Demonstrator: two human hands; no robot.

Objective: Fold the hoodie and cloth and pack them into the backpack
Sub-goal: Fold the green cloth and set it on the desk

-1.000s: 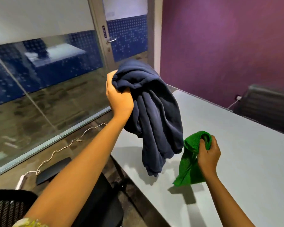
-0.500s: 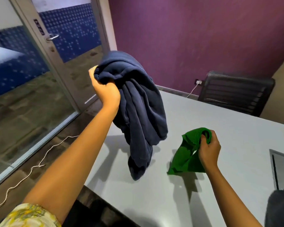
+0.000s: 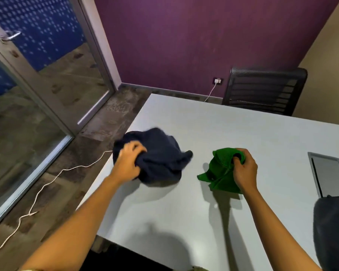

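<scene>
Two hands worked at once: the left hand (image 3: 128,165) had its fingers (image 3: 138,151) curled into the near-left side of one bunched navy hoodie (image 3: 160,159), which lay heaped on the bench (image 3: 223,133), while the right hand (image 3: 243,171) pinched the top of one crumpled green cloth (image 3: 221,169) just to its left, the cloth's lower edge touching the bench. One dark backpack (image 3: 333,231) showed partly at the bench's near-right edge beside one grey inset panel (image 3: 329,173). One black mesh chair (image 3: 264,89) stood against the purple wall (image 3: 184,36), and one white cable (image 3: 47,182) trailed over the floor by the glass door (image 3: 53,55).
</scene>
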